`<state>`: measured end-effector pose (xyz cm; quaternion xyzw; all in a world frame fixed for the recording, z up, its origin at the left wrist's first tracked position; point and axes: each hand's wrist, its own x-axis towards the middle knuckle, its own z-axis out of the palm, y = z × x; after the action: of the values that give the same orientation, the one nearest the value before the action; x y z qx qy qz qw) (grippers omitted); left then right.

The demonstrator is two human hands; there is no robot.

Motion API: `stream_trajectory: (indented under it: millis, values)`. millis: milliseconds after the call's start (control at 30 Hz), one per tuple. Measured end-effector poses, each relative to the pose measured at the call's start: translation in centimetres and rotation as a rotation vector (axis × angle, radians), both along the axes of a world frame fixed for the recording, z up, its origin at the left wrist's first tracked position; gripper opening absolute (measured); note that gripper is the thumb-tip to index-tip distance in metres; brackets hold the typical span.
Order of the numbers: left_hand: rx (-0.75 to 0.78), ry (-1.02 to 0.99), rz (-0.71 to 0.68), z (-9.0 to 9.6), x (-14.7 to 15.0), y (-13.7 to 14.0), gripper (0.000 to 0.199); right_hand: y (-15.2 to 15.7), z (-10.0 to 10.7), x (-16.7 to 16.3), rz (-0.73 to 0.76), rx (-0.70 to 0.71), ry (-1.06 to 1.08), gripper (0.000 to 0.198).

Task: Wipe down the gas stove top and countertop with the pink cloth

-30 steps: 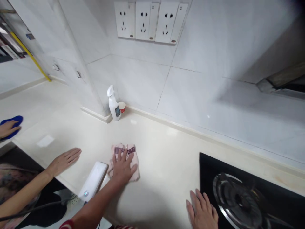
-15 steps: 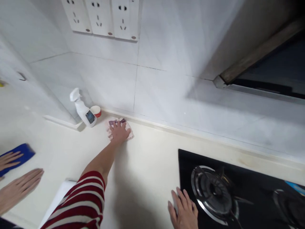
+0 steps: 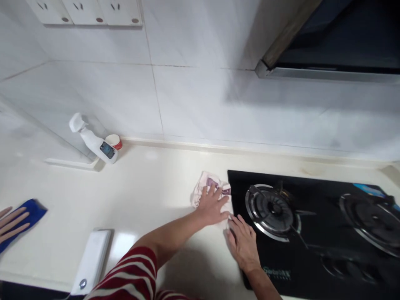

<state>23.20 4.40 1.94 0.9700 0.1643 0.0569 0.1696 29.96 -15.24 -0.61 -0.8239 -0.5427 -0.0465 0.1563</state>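
Note:
A crumpled pale pink cloth with purple patches [image 3: 199, 192] lies on the counter against the left edge of the black gas stove. My left hand [image 3: 211, 207] presses down on this cloth, fingers spread over it and thumb toward the stove. Just below, my right hand [image 3: 243, 242] rests palm down across the stove's left edge, its fingers slightly bent and holding nothing visible. Its fingertips come close to the cloth's lower edge; whether they touch it I cannot tell.
The gas stove [image 3: 315, 233] has two burners. A white spray bottle [image 3: 95, 141] and a small red-and-white cup [image 3: 114, 141] stand in the corner. A white oblong device [image 3: 93, 260] lies near the front. Another person's hand [image 3: 12, 223] rests on a blue cloth [image 3: 36, 210]. A range hood [image 3: 312, 71] overhangs.
My left hand and the cloth have moved right, from near the spray bottle to the stove. The view has shifted right. Of the other person's two hands, one has left view.

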Motion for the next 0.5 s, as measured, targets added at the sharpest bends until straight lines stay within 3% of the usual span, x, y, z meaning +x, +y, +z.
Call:
stream_trajectory:
  millis: [100,167,233,300,400,500]
  values:
    - [0.036,-0.096,-0.088,-0.9,-4.8,-2.2,0.062,0.0,0.2,0.1,-0.01,0.028,0.039,0.033]
    - [0.058,-0.078,-0.051,-1.0,-8.3,-1.2,0.06,0.0,0.3,0.0,-0.02,0.039,0.048,0.031]
    - [0.082,0.005,0.109,-0.5,-11.3,1.7,0.058,0.1,0.3,-0.2,-0.031,0.037,0.042,0.03]
    - [0.113,0.12,0.356,0.6,-13.1,5.7,0.055,0.3,0.2,-0.3,-0.036,0.028,0.028,0.031]
    - [0.129,0.16,0.566,2.2,-13.1,11.3,0.059,0.5,0.2,-0.5,-0.038,0.019,0.013,0.031]
    - [0.119,0.195,0.705,3.1,-10.1,12.7,0.063,0.7,0.4,-0.6,-0.043,0.019,0.019,0.032]
